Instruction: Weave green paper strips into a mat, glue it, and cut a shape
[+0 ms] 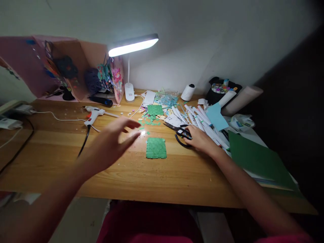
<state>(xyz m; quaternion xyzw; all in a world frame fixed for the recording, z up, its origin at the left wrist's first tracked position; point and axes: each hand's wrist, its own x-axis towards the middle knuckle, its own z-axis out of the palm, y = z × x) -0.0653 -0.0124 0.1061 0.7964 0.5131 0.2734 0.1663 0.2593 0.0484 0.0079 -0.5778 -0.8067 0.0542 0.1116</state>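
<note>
My left hand (113,141) is over the left-middle of the table, thumb and fingers apart with nothing between them, slightly blurred. Black-handled scissors (173,127) lie at the right of the middle, and my right hand (198,138) has its fingers closed on one handle loop. Between the two hands a green square covered in small paper pieces (156,147) lies flat on the wood. A second green patterned piece (155,109) rests farther back, with small green paper scraps (150,122) in front of it.
A hot glue gun (93,115) with a black cord lies left. A lit desk lamp (129,91) stands behind, beside a pink box (118,84). Several white markers (199,116), a thread spool (188,92), a pen holder (212,96) and green sheets (258,162) occupy the right.
</note>
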